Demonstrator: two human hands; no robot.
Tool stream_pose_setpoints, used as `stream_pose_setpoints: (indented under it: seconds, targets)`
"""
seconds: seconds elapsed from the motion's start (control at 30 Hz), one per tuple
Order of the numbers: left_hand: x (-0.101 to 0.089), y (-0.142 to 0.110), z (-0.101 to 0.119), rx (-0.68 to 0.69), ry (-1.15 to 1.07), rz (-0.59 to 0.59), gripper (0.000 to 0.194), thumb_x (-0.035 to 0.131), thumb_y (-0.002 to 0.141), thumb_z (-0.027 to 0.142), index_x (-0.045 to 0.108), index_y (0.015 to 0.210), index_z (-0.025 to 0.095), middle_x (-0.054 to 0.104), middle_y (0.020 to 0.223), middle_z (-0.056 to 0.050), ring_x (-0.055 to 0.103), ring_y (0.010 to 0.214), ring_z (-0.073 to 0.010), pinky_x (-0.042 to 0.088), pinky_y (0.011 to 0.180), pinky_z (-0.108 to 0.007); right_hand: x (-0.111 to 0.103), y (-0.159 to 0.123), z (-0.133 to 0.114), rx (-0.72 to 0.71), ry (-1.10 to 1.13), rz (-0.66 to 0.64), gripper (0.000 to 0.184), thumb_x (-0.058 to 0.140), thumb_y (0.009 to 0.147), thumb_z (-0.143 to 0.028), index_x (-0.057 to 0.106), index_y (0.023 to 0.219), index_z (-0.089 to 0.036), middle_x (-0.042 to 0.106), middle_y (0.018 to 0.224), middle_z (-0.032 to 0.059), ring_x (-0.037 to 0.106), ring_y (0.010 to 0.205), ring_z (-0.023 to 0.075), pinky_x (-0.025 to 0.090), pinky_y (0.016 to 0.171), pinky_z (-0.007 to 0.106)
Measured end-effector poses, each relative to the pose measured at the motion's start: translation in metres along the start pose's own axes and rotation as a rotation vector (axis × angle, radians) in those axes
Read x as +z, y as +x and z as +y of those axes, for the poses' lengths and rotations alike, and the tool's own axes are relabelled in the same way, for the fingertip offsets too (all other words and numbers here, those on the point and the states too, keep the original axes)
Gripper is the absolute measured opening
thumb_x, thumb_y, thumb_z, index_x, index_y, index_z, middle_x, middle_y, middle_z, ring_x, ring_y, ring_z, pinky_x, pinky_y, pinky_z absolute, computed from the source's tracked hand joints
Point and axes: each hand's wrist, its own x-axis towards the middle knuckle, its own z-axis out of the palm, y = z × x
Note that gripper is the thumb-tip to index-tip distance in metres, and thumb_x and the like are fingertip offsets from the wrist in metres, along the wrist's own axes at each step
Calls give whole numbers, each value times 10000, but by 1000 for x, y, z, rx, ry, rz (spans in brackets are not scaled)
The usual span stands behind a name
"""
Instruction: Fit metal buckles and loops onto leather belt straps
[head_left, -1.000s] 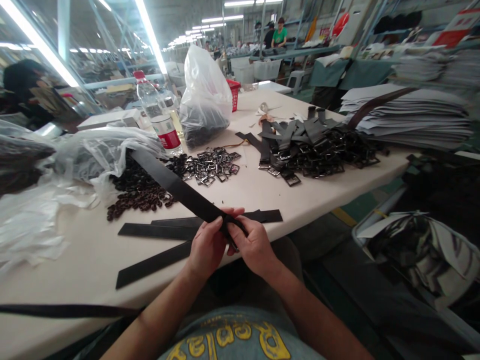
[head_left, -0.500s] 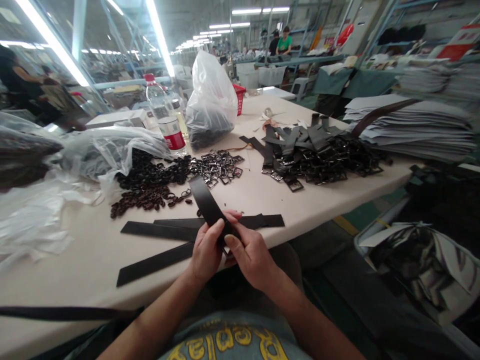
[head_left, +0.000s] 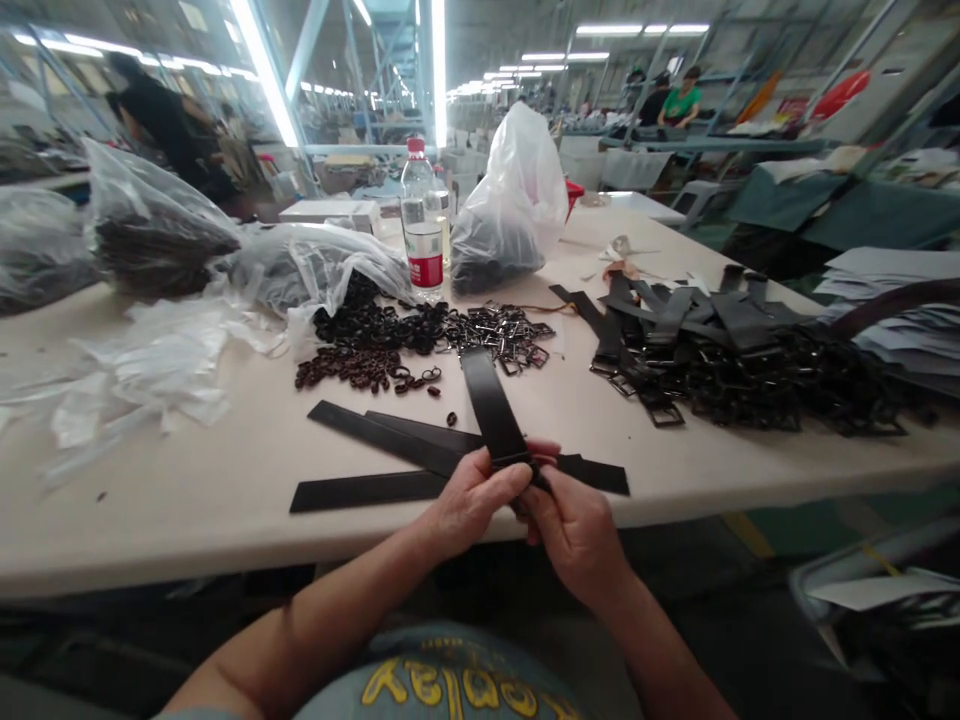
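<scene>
1 black strap point(head_left: 493, 405), smooth and faintly shiny, slants up from the near edge of the cream surface point(head_left: 187, 500), its upper part curving away. a thin dark band point(head_left: 511, 460) crosses it low down. the left grip point(head_left: 476, 500) is nearly closed, thumb lying over the strap's lower part. the right grip point(head_left: 579, 525) is closed too, pinching the lower end just beside it; the fingers hide what else is in there.

beneath and beside the 2 grips, more black straps point(head_left: 367, 490) lie flat on the surface, 3 left ends showing, 2 of them overlapping. just past these sits 1 loose ring point(head_left: 451, 418), then a spread of brown rings point(head_left: 349, 370), a heap of black rings point(head_left: 405, 328) and a heap of metal buckles point(head_left: 510, 335), all too tangled to count. to the right is 1 big pile of buckled straps point(head_left: 697, 340), also beyond counting. farther back stand 2 bottles point(head_left: 424, 250), the front 1 red-capped, beside 1 upright plastic bag point(head_left: 502, 225) with dark contents. far off, 1 person in a green top point(head_left: 681, 103) is at another table.
</scene>
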Motion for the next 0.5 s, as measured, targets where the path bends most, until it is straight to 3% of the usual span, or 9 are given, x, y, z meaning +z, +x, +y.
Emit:
stream_pose_setpoints:
  seconds: [0.1,0.3,0.4,0.5]
  targets:
    - [-23,3,12,103,47,147,343,640,900,424,718,1163,217,699,1199,-91,668,1036,-201,534,895,-276,-38,21,18,-3,-163,-13,420,398,988,-478,561,731,-188,608,528,-4,562,450,111,386,475,235]
    - [-85,-12,47,169,145,530,287,744,806,417,751,989,198,737,1084,-65,687,925,-156,545,838,-229,-139,77,70,15,-498,94,630,320,904,-739,533,697,-184,603,513,34,584,473,141,413,542,268]
    - [-110,-26,51,93,272,632,341,762,774,460,741,988,195,740,1071,-58,686,946,-180,540,892,-258,-177,104,93,151,-482,128,594,370,913,-693,542,735,-153,641,595,49,571,436,116,418,516,252]
    - [-127,-33,45,38,430,642,389,767,749,507,739,1015,225,735,1101,-49,674,1008,-213,504,987,-299,-207,125,118,399,-566,197,530,354,985,-512,606,827,-74,668,635,81,590,453,109,412,517,237]
